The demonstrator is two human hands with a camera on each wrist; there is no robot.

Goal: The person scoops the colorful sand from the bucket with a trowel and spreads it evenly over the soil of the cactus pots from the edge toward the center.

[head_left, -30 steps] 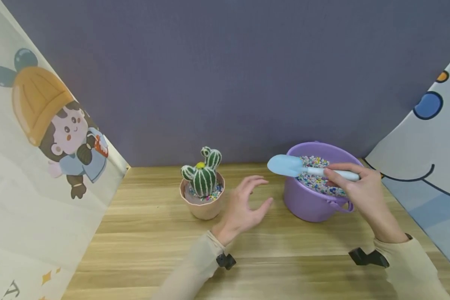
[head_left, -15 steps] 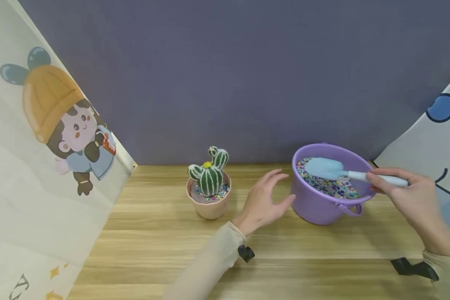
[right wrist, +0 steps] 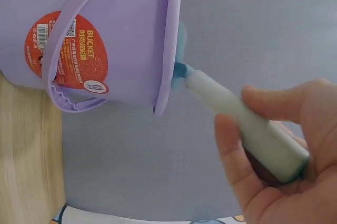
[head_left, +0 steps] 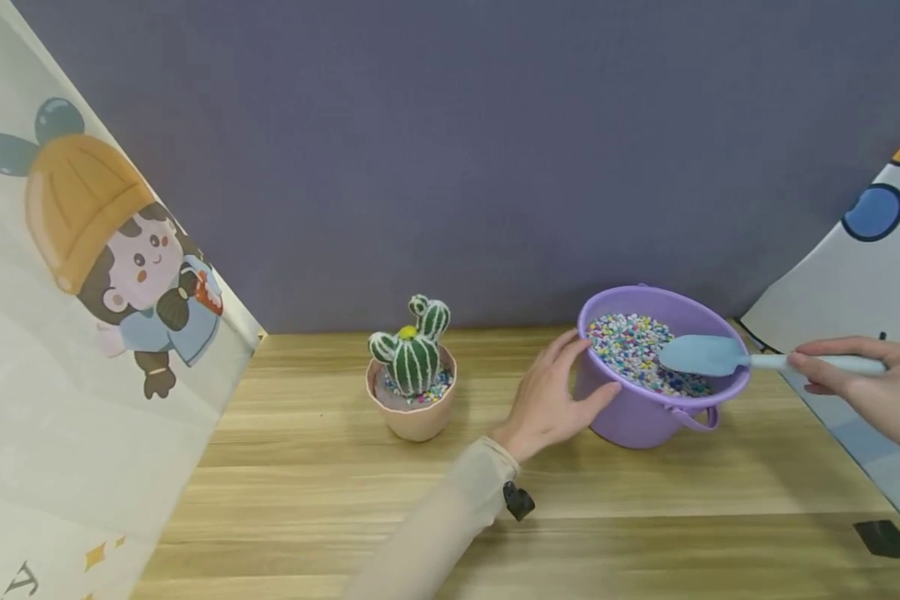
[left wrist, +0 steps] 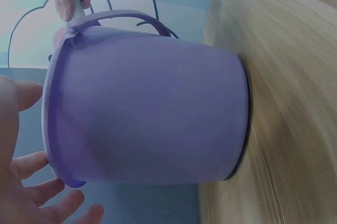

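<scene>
A purple bucket point(head_left: 630, 421) stands on the table, with many small coloured pebbles point(head_left: 626, 337) inside. Over its right part my right hand point(head_left: 881, 379) holds a light blue trowel point(head_left: 701, 357) by its pale handle point(right wrist: 239, 121). The trowel's blade lies across the right rim, above the pebbles; in the right wrist view most of the blade is hidden behind that rim. At the bucket's left side is my left hand point(head_left: 547, 404), thumb and fingers spread. In the left wrist view its fingertips point(left wrist: 39, 161) are right at the rim.
To the left of the bucket, a knitted green cactus point(head_left: 412, 367) sits in a pink pot point(head_left: 416, 422), with coloured pebbles on the pot's right half. A grey-blue panel point(head_left: 450, 167) rises behind the wooden table point(head_left: 307, 483). Printed cartoon sheets point(head_left: 37, 358) flank both sides.
My right hand has carried the trowel rightward, from beyond the bucket's left rim to its right side. My left hand has moved right, from near the pot up to the bucket.
</scene>
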